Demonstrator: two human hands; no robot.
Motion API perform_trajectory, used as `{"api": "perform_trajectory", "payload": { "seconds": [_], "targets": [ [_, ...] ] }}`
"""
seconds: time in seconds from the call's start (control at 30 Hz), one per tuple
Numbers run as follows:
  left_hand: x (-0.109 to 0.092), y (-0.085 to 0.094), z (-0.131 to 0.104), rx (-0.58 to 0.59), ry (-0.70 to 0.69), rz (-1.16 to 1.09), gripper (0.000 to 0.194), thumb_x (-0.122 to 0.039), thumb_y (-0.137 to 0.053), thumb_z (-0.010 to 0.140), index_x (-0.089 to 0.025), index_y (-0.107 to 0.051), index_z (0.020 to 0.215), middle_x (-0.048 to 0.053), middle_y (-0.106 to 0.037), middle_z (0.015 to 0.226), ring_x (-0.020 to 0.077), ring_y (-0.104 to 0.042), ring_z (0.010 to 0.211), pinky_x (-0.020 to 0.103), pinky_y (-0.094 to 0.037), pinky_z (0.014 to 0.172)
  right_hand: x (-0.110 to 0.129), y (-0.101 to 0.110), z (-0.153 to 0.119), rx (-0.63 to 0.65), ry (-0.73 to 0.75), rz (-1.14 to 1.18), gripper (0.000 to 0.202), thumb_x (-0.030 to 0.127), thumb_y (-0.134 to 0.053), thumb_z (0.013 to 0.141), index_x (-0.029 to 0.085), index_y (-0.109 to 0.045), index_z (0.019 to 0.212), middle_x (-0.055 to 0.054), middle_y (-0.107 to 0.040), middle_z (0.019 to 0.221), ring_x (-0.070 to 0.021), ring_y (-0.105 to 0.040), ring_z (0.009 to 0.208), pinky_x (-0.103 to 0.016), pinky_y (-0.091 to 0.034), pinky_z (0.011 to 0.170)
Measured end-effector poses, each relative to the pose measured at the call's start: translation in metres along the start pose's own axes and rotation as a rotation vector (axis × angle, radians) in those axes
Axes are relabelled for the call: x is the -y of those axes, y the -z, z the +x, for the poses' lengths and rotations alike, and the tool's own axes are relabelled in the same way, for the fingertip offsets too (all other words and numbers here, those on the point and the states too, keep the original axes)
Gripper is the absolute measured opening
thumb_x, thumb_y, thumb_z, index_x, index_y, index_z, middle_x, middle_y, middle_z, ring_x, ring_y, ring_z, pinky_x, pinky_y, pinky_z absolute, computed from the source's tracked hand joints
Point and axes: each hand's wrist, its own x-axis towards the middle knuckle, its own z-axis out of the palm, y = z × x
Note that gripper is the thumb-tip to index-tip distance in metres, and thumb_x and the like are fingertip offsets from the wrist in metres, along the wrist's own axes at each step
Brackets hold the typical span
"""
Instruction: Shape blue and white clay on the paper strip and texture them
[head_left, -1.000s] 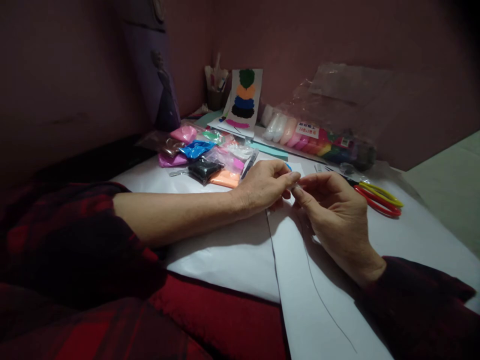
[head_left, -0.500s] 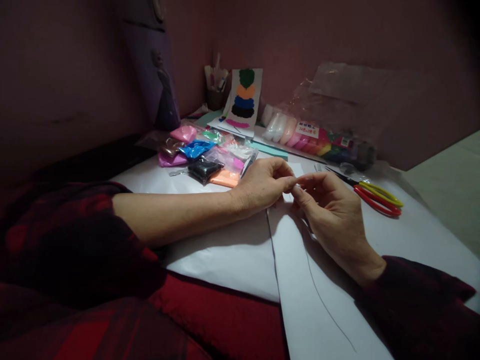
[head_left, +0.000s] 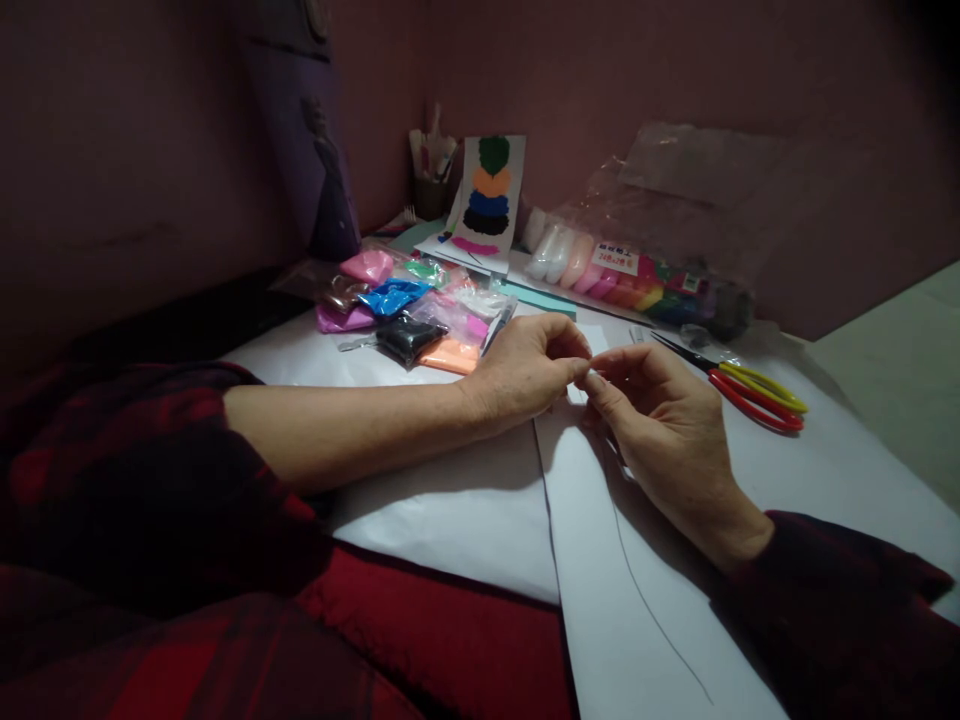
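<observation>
Both hands meet fingertip to fingertip above a long white paper strip [head_left: 600, 560]. The thumb and forefinger of my left hand [head_left: 525, 365] are pinched together. My right hand [head_left: 664, 420] is also closed in a pinch, its fingertips touching those of the left. Whatever lies between the fingertips is too small and too covered to make out. A thin dark line [head_left: 645, 600] curves down the strip from below my right hand; whether it is a thread or a drawn mark, I cannot tell.
Right of my hands lie scissors [head_left: 757, 395] with red and yellow handles. Small bags of coloured clay [head_left: 409, 335] are heaped beyond my left forearm. A larger clay pack [head_left: 622, 275] and a painted card [head_left: 491, 200] stand at the back, near a cup of tools [head_left: 433, 190].
</observation>
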Motion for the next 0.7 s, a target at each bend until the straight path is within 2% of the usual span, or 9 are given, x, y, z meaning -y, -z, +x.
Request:
{"api": "perform_trajectory", "payload": {
  "seconds": [0.3,0.5,0.7],
  "targets": [
    [-0.0043,0.0007,-0.0013,0.075,0.058,0.037,0.026,-0.041,-0.060,0.084,-0.015,-0.055,0.079,-0.003,-0.053,0.056,0.0077,-0.049,0.046,0.020,-0.038,0.045,-0.0011,-0.0002,-0.0007,-0.008,0.003,-0.004,0.011,0.027,-0.070,0.083,0.023,-0.061,0.089,0.002,-0.066,0.077,-0.0125,-0.062,0.063,-0.025,-0.048,0.051],
    [-0.0022,0.0010,0.0000,0.096,0.036,0.061,0.027,-0.040,-0.057,0.087,-0.016,-0.054,0.076,-0.002,-0.054,0.059,0.0079,-0.052,0.049,0.020,-0.038,0.045,-0.0013,-0.0008,-0.0006,-0.004,0.015,0.022,0.010,0.027,-0.070,0.084,0.023,-0.062,0.089,0.002,-0.066,0.077,-0.0127,-0.063,0.064,-0.025,-0.049,0.051],
    [-0.0045,-0.0006,0.0004,0.084,0.045,0.071,0.036,-0.041,-0.049,0.093,-0.016,-0.049,0.066,-0.003,-0.050,0.052,0.0070,-0.049,0.044,0.020,-0.035,0.046,-0.0007,-0.0010,-0.0005,-0.002,0.038,0.011,0.009,0.027,-0.070,0.084,0.025,-0.062,0.087,0.002,-0.065,0.074,-0.0126,-0.062,0.061,-0.025,-0.050,0.050]
  ]
}}
